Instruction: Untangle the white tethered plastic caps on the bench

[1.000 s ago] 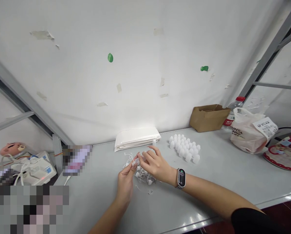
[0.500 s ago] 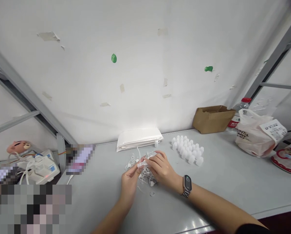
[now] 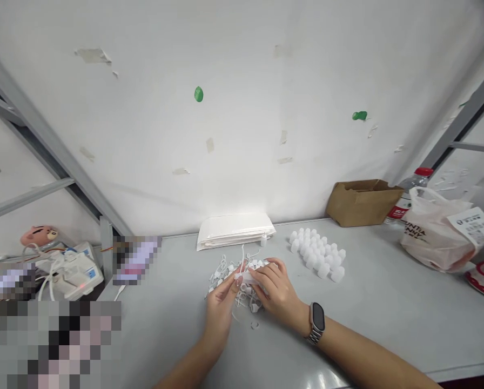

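Observation:
My two hands meet over the table. Fingers of my left hand [image 3: 221, 307] pinch a small white cap [image 3: 237, 276] with a thin cord standing up from it. My right hand [image 3: 279, 292], a watch on its wrist, grips a small translucent white bottle [image 3: 248, 278] lying sideways against the cap. Whether the two parts are joined cannot be made out. Beneath and around the fingers spreads a loose pile of white caps with looped cords [image 3: 255, 308], partly hidden by the hands. A small white ring [image 3: 255, 325] lies nearer to me.
Rows of small translucent bottles [image 3: 318, 258] stand to the right. One small capped bottle [image 3: 263, 240] stands by a stack of white envelopes [image 3: 234, 229] against the wall. Farther right are a cardboard box [image 3: 359, 205], a red-capped bottle [image 3: 404, 197] and a plastic bag [image 3: 436, 232]. A power strip [image 3: 74, 275] lies left.
The view has shifted slightly, so the scene sits a little farther right. Both hands keep their hold, and the bottle and cap stay together between them.

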`<state>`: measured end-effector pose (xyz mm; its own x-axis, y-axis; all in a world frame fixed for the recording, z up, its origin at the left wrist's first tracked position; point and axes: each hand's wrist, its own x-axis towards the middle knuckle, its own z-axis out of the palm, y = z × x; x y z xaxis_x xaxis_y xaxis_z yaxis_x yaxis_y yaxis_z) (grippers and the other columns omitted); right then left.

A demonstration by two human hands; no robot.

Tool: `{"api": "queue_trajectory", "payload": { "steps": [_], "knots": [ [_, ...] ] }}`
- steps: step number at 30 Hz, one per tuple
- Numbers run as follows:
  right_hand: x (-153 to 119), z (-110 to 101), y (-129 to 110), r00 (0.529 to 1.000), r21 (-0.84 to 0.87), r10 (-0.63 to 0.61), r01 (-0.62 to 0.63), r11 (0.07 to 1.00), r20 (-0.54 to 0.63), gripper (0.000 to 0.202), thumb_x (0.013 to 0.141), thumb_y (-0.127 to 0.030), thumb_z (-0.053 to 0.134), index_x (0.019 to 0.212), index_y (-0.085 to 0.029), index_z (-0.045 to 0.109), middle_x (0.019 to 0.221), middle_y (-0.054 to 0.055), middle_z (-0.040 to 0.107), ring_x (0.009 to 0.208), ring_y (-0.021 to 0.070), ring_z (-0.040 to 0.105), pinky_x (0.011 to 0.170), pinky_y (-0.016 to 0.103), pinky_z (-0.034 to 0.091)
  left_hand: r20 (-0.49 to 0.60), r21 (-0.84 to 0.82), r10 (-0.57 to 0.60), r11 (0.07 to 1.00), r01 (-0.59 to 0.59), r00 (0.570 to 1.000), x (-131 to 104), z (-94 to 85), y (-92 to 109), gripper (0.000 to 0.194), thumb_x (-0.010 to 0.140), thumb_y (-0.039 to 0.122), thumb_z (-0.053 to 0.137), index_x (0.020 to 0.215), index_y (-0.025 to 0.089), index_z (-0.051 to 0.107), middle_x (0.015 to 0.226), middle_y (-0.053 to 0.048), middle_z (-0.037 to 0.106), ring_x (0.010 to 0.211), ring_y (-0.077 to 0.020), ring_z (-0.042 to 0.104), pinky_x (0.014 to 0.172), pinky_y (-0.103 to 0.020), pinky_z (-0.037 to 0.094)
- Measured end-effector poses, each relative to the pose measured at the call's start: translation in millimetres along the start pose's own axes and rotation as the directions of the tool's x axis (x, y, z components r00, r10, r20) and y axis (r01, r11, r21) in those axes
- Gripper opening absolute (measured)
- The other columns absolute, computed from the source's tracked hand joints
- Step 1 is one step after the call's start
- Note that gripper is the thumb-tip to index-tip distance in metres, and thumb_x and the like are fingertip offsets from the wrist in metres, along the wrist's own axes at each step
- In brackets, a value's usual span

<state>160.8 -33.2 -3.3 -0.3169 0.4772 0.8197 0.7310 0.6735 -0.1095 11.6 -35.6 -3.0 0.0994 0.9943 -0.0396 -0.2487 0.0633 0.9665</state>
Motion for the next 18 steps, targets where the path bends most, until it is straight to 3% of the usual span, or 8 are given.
{"api": "queue_trajectory", "payload": {
  "steps": [6, 9, 11, 13, 15, 17, 18],
  "knots": [
    [-2, 4, -12, 0.999, 0.033, -0.039, 0.039, 0.999, -0.009, 0.022, 0.081, -0.009, 0.051, 0.103, -0.01, 0.053, 0.069, 0.006, 0.06, 0.067, 0.0177, 0.05, 0.069, 0.037, 0.043, -0.017, -0.03, 0.0, 1.0, 0.0, 1.0, 1, -0.9, 1, 0.036, 0.074, 0.039, 0.061, 0.104, 0.019, 0.066, 0.116, -0.006, 0.06, 0.115, -0.0251, 0.049, 0.103, -0.039, 0.032],
    [-3, 5, -17, 0.997, 0.187, 0.072, -0.07, 0.98, -0.004, 0.016, 0.083, -0.014, 0.051, 0.098, -0.012, 0.055, 0.072, 0.007, 0.059, 0.069, 0.0181, 0.05, 0.068, 0.037, 0.044, 0.025, 0.004, 0.002, 1.0, -0.002, 1.0, 2, -2.0, 2, 0.036, 0.075, 0.041, 0.06, 0.104, 0.019, 0.066, 0.116, -0.006, 0.061, 0.115, -0.0253, 0.049, 0.103, -0.039, 0.031],
    [-3, 4, -19, 0.975, 0.309, 0.218, -0.223, 0.925, 0.052, 0.011, 0.084, -0.021, 0.051, 0.089, -0.014, 0.058, 0.071, 0.006, 0.059, 0.069, 0.0173, 0.051, 0.066, 0.034, 0.045, 0.057, 0.025, 0.003, 1.0, -0.005, 0.998, 5, -3.2, 2, 0.036, 0.075, 0.042, 0.06, 0.102, 0.019, 0.067, 0.115, -0.006, 0.062, 0.115, -0.0259, 0.05, 0.102, -0.038, 0.032],
    [-2, 4, -19, 0.901, 0.439, 0.389, -0.434, 0.787, 0.194, 0.018, 0.084, -0.03, 0.052, 0.077, -0.016, 0.059, 0.066, 0.003, 0.057, 0.065, 0.0155, 0.051, 0.061, 0.03, 0.044, 0.099, 0.03, -0.009, 1.0, 0.006, 0.995, 9, -4.7, 2, 0.037, 0.076, 0.043, 0.058, 0.101, 0.017, 0.067, 0.114, -0.007, 0.062, 0.115, -0.0263, 0.049, 0.102, -0.039, 0.032],
    [1, 3, -16, 0.772, 0.559, 0.492, -0.633, 0.536, 0.403, 0.028, 0.081, -0.04, 0.054, 0.067, -0.015, 0.058, 0.059, 0.0, 0.055, 0.056, 0.0125, 0.049, 0.053, 0.025, 0.042, 0.161, 0.017, -0.031, 0.999, 0.029, 0.986, 13, -6.3, 3, 0.038, 0.078, 0.043, 0.056, 0.101, 0.016, 0.067, 0.114, -0.008, 0.062, 0.115, -0.0263, 0.049, 0.102, -0.039, 0.032],
    [5, 2, -13, 0.657, 0.618, 0.468, -0.742, 0.26, 0.592, 0.034, 0.077, -0.045, 0.056, 0.063, -0.014, 0.057, 0.053, -0.002, 0.052, 0.049, 0.0094, 0.046, 0.048, 0.021, 0.038, 0.225, 0.009, -0.047, 0.999, 0.046, 0.973, 16, -7.6, 4, 0.038, 0.079, 0.043, 0.054, 0.099, 0.014, 0.067, 0.114, -0.009, 0.062, 0.115, -0.0268, 0.049, 0.103, -0.041, 0.031],
    [6, 2, -11, 0.623, 0.627, 0.439, -0.763, 0.157, 0.648, 0.036, 0.076, -0.047, 0.057, 0.062, -0.014, 0.057, 0.051, -0.002, 0.051, 0.047, 0.0083, 0.045, 0.047, 0.021, 0.036, 0.239, 0.011, -0.044, 0.999, 0.042, 0.97, 18, -8.0, 5, 0.038, 0.079, 0.043, 0.055, 0.099, 0.014, 0.068, 0.114, -0.01, 0.062, 0.116, -0.0271, 0.048, 0.103, -0.041, 0.03]
  ]
}}
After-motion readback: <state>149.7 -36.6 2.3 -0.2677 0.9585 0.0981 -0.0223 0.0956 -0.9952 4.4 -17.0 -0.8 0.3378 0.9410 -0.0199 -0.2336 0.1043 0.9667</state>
